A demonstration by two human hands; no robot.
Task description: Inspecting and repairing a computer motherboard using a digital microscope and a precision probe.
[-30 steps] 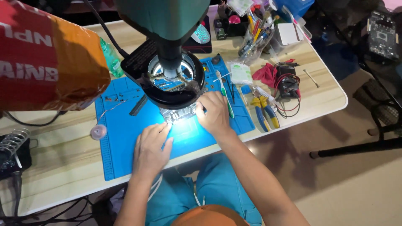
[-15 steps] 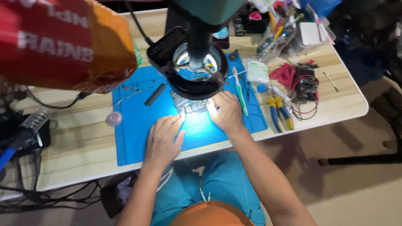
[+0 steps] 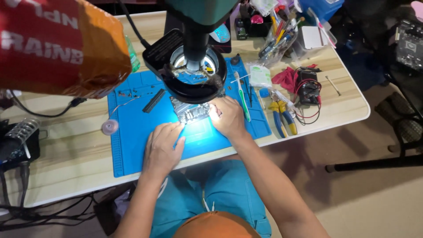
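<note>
While the head camera looks straight down, a blue work mat [image 3: 145, 145] lies on the pale wooden worktop [image 3: 66, 154], and both hands rest on it under a black ring lamp [image 3: 194, 77] that hangs from a dark green stand. A small circuit board [image 3: 191, 112] sits on the mat in a patch of bright light, partly hidden by the lamp's rim.

The left hand [image 3: 162, 147] lies palm down just below the board, its fingers stretched and close together — the fingertips reach the board's lower left edge, and it grips nothing that shows. The right hand [image 3: 228, 117] is curled at the board's right edge, fingers bent inward and touching it; whether it pinches a small tool there cannot be told, as the glare washes that spot out.

Just right of the right hand a green toothbrush [image 3: 241, 97] lies on the mat, and further right blue-and-yellow pliers [image 3: 283, 115] lie at the mat's edge. A black meter [image 3: 308, 86] with red leads rests beside a red cloth. Left of the board a black strip [image 3: 154, 100] lies slanted on the mat, and a small round reel [image 3: 110, 127] sits just off its left edge. A red-and-orange bag [image 3: 61, 44] fills the upper left — out of focus.
</note>
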